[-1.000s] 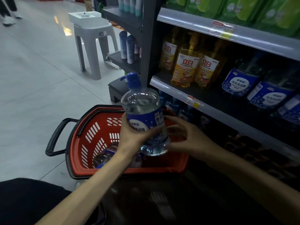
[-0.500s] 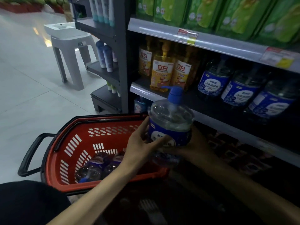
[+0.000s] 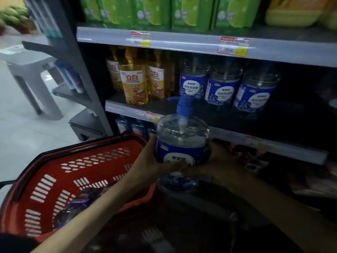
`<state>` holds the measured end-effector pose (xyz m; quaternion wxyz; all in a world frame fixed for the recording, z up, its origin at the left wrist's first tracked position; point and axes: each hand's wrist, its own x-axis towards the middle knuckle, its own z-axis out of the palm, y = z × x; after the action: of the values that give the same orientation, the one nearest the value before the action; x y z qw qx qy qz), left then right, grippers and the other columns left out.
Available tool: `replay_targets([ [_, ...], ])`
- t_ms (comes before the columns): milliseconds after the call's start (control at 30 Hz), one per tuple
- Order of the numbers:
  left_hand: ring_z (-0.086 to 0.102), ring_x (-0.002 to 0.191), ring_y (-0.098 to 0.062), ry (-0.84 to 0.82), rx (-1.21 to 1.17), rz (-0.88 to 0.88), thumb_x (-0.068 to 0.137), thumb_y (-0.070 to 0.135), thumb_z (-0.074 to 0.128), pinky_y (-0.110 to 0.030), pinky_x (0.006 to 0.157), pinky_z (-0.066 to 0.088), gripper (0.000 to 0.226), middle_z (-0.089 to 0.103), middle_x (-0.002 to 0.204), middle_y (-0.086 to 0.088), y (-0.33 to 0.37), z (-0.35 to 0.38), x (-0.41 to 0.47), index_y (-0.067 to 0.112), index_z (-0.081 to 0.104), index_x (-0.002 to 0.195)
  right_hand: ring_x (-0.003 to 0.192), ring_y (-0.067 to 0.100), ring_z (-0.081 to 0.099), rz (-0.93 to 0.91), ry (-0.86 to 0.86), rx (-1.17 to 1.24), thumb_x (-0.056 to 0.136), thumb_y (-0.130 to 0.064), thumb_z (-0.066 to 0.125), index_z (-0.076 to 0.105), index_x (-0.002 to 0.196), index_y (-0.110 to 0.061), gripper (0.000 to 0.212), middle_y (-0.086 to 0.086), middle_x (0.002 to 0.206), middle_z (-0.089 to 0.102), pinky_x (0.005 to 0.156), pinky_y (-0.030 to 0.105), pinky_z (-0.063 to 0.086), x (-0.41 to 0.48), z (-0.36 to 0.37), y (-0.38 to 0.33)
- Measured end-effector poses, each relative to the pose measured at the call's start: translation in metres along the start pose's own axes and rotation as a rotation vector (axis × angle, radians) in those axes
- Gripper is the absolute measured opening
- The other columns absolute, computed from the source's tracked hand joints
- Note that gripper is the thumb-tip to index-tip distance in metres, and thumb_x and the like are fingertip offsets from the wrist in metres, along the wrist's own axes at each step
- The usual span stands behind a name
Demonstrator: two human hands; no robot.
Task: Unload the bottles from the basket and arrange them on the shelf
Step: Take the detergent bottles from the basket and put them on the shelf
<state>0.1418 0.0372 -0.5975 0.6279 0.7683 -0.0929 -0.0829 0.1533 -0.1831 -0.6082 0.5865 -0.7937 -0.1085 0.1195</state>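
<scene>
I hold a clear pump bottle (image 3: 182,141) with a blue label and blue pump upright between both hands, just right of the red basket (image 3: 60,172) and below the middle shelf (image 3: 131,111). My left hand (image 3: 147,161) grips its left side, thumb across the label. My right hand (image 3: 220,159) wraps around its right side. More bottles (image 3: 82,203) of the same kind lie in the basket bottom. Three matching bottles (image 3: 221,84) stand in a row on the middle shelf, to the right of the yellow bottles (image 3: 134,83).
Green refill packs (image 3: 164,11) fill the top shelf. A dark gap on the middle shelf lies right of the blue-label row. A grey plastic stool (image 3: 31,77) stands on the tiled floor at left, beside a narrow end rack (image 3: 73,92). Dark packages fill the lowest level.
Both hands have carried the bottle up and to the right, away from the basket and nearer the middle shelf. My view has swung right, toward the shelves.
</scene>
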Motion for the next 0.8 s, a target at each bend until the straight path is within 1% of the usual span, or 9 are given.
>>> replay_targets([
  [67,0.074,0.105,-0.015,0.023,-0.062,-0.003,0.06,0.01,0.09,-0.029,0.079,0.062,0.085,0.074,0.119,0.001,0.004,0.016,0.009,0.022,0.05,0.135,0.113,0.004,0.068,0.009,0.069,0.112,0.058,-0.005,0.096,0.057,0.133,-0.025,0.087,-0.012,0.122,0.07,0.089,0.029,0.059,-0.005,-0.01,0.002],
  [133,0.075,0.1,-0.013,0.023,-0.121,0.003,0.059,0.009,0.088,-0.026,0.074,0.062,0.078,0.076,0.111,0.008,0.011,0.032,0.015,0.022,0.053,0.128,0.108,0.001,0.069,-0.004,0.157,0.183,0.056,0.007,0.093,0.057,0.128,-0.026,0.087,-0.01,0.123,0.07,0.079,0.024,0.06,-0.012,-0.023,0.005],
  [300,0.076,0.087,-0.005,0.038,-0.203,0.02,0.056,0.008,0.084,-0.02,0.065,0.059,0.069,0.077,0.094,0.019,0.03,0.074,0.032,0.026,0.056,0.116,0.104,0.009,0.073,0.006,0.295,0.214,0.059,-0.004,0.095,0.06,0.13,-0.018,0.081,-0.004,0.12,0.075,0.08,0.029,0.062,-0.036,-0.056,0.011],
  [367,0.076,0.089,-0.005,0.036,-0.208,0.021,0.053,0.011,0.086,-0.021,0.066,0.06,0.072,0.077,0.096,0.019,0.037,0.089,0.042,0.027,0.057,0.117,0.11,0.01,0.071,-0.005,0.283,0.218,0.064,-0.003,0.093,0.057,0.135,-0.02,0.082,-0.005,0.124,0.073,0.083,0.028,0.061,-0.045,-0.067,0.018],
  [433,0.076,0.092,-0.007,0.018,-0.212,0.017,0.052,0.013,0.089,-0.023,0.067,0.06,0.074,0.078,0.099,0.015,0.041,0.106,0.053,0.028,0.058,0.118,0.118,0.007,0.067,-0.002,0.24,0.172,0.066,-0.005,0.094,0.048,0.144,-0.025,0.093,-0.009,0.133,0.068,0.09,0.028,0.059,-0.056,-0.079,0.027],
  [500,0.076,0.093,-0.008,0.006,-0.191,0.02,0.051,0.015,0.09,-0.024,0.068,0.061,0.075,0.078,0.101,0.008,0.044,0.125,0.065,0.025,0.059,0.118,0.12,0.003,0.064,0.019,0.241,0.153,0.064,-0.01,0.095,0.048,0.144,-0.029,0.095,-0.015,0.133,0.067,0.092,0.024,0.057,-0.066,-0.091,0.035],
  [633,0.074,0.097,-0.008,-0.083,-0.108,0.076,0.051,0.019,0.092,-0.026,0.072,0.062,0.083,0.074,0.113,0.003,0.055,0.161,0.089,0.018,0.057,0.126,0.097,-0.001,0.072,0.031,0.357,0.21,0.06,0.008,0.09,0.061,0.122,-0.025,0.076,-0.018,0.102,0.077,0.072,0.016,0.058,-0.078,-0.122,0.048],
  [700,0.073,0.1,-0.007,-0.17,-0.044,0.116,0.053,0.02,0.094,-0.027,0.076,0.062,0.085,0.073,0.117,0.005,0.063,0.179,0.101,0.02,0.055,0.128,0.097,0.005,0.074,0.028,0.393,0.243,0.061,0.015,0.087,0.062,0.121,-0.021,0.075,-0.013,0.102,0.078,0.069,0.018,0.058,-0.08,-0.139,0.051],
  [800,0.069,0.107,0.0,-0.323,0.098,0.206,0.065,0.013,0.095,-0.022,0.082,0.06,0.081,0.068,0.121,0.014,0.078,0.205,0.122,0.025,0.051,0.131,0.106,0.015,0.072,0.015,0.456,0.266,0.07,0.021,0.079,0.057,0.137,-0.007,0.076,0.004,0.121,0.071,0.074,0.02,0.06,-0.077,-0.161,0.067],
])
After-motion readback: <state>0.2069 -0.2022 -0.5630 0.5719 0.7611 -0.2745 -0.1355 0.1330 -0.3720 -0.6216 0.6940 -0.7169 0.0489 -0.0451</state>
